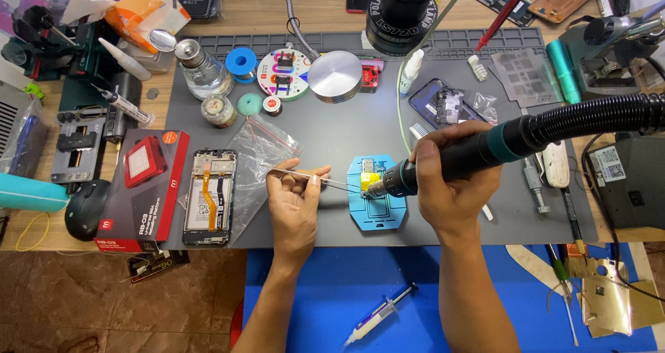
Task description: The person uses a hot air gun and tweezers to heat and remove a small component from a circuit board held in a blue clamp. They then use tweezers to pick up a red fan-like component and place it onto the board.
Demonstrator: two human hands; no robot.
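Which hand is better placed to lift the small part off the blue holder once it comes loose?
Probably the left hand: it holds the tweezers, tips at the yellow-taped board on the blue holder. The right hand grips the hot-air handpiece.

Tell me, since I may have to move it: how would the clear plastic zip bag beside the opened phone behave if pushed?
The clear plastic zip bag looks thin and crinkled, so it is probably floppy and very light. Lying flat on the smooth grey mat, it would likely slide or crumple rather than roll.
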